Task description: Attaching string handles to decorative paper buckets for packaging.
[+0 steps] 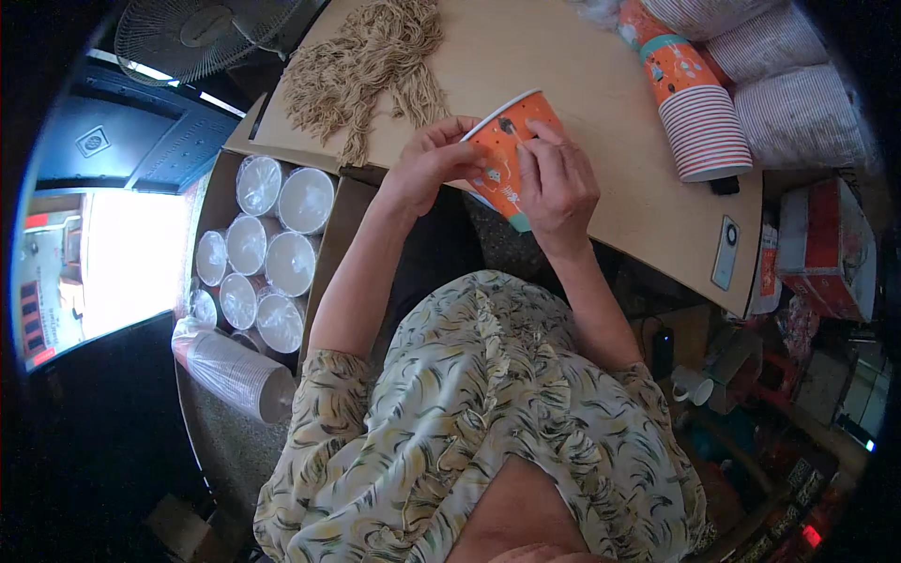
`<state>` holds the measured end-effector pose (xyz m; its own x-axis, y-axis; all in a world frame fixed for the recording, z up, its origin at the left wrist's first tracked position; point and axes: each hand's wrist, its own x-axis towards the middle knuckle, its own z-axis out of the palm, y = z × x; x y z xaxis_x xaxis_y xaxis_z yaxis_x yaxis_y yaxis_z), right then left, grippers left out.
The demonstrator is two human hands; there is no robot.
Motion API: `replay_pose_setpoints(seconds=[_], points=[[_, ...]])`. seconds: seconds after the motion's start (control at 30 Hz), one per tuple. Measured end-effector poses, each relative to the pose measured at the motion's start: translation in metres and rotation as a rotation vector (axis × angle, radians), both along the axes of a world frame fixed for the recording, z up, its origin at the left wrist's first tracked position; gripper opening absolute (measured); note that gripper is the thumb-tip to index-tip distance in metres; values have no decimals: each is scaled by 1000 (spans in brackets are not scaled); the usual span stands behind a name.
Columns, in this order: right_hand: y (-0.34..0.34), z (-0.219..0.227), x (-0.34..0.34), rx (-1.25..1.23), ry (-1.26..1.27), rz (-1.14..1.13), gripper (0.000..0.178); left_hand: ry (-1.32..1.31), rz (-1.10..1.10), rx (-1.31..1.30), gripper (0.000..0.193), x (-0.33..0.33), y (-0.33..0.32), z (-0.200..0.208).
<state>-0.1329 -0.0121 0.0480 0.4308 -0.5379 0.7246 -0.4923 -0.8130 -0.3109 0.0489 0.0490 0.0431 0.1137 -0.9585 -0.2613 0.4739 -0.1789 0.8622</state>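
An orange paper cup (500, 141) with a white rim and a teal base is tilted between my two hands, above the table's near edge. My left hand (434, 167) grips its left side near the rim, thumb across the printed wall. On the other side my right hand (560, 188) is closed at the cup wall, its thumb and fingertips pressed together. Whether a cord lies between those fingertips is too small to tell. Beyond the cup, a tan heap of twisted cords (371, 70) lies on the wooden table (601, 178).
Nested orange paper cups (702, 122) lie at the table's right, beside plastic-wrapped cup stacks (798, 113). A phone (725, 251) rests near the right edge. At left, a cardboard box (330, 220) holds several wrapped cup stacks; another wrapped stack (230, 371) leans outside. A fan (202, 33) stands far left.
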Motion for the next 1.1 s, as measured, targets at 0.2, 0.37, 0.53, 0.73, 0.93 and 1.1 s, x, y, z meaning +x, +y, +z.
replay_pose_setpoints(seconds=[0.2,0.37,0.53,0.73,0.93,1.1], points=[[-21,10,-16,541,-374,119,7,-458,-138,-114,31,1,2,-1],[-26,78,-40,680,-673,165,12,-526,8,-346,29,-16,-16,38],[-14,64,-27,711,-454,219,11,-751,52,-280,27,-21,-28,45],[-11,39,-15,568,-423,156,11,-859,31,-217,26,-28,-24,49],[-11,28,-14,520,-386,144,11,-879,60,-228,24,-30,-22,44],[-10,29,-13,516,-385,142,11,-914,68,-216,24,-31,-22,43]])
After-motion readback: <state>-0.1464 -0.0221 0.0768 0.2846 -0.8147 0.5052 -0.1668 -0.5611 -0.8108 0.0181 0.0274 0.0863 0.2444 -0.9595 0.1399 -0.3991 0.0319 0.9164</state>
